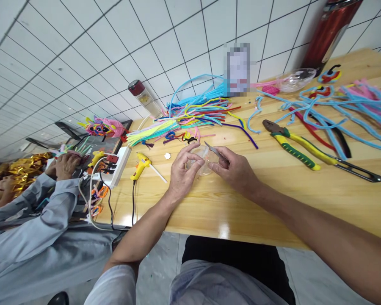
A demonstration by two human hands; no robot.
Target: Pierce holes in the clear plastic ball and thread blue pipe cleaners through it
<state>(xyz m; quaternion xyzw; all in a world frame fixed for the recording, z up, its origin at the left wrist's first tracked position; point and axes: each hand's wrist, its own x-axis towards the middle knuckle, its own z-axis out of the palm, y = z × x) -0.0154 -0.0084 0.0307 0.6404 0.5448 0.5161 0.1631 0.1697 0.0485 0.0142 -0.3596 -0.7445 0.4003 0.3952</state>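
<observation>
Over the wooden table, my left hand (186,173) has its thumb and fingertips pinched together. Whatever is between them is too small to make out. My right hand (236,169) grips a slim, pointed grey metal tool (214,151), its tip directed up and left toward the left fingers. Below and between both hands sits a clear plastic dish (205,168), partly covered by them. Just beyond it lie small twisted pipe-cleaner pieces (188,136) in yellow, black and pink. A yellow glue gun (142,165) with a white stick rests left of my left hand.
Bundled pipe cleaners (197,112) lie along the wall. Pliers (287,144) and a black-handled peeler-like tool (358,168) lie right. A white power strip (119,167) with cords stands left, near a co-worker's hands (66,165). A glass bottle (146,99) and red flask (328,36) stand behind.
</observation>
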